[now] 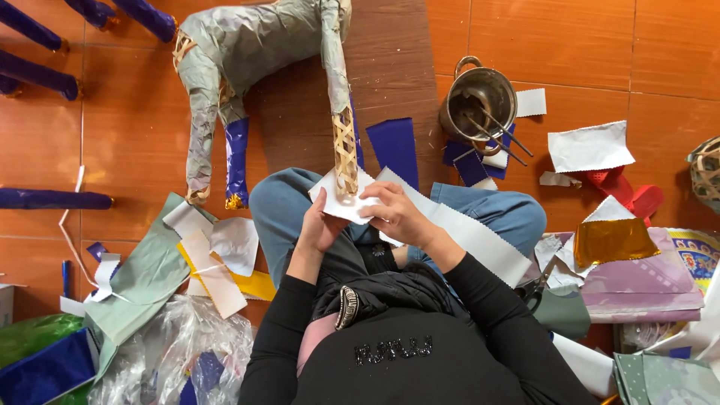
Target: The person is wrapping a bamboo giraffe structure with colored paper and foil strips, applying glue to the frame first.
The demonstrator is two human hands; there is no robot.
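Two hands together at frame centre, pinching white paper piece (339, 201) around bare woven-cane leg (345, 154) of paper-covered animal figure (247, 45): left hand (319, 225) below, right hand (396, 214) beside. Risk: paper likely tears or creases if pulled tight; figure may shift. Metal pot (480, 101) upper right.

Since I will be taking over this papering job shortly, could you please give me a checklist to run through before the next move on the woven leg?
1. White paper piece held by both hands: ok; the left hand and right hand each have a grip on it.
2. Paper at the bare woven leg: ok; the leg's foot end lies over the sheet.
3. Paper wrapped around the leg: not ok; it looks flat.
4. Metal pot with sticks upright: ok; contents cannot tell.
5. Scissors nearby: ok, beside the right knee.
6. Spare white strip available: ok, across the lap.
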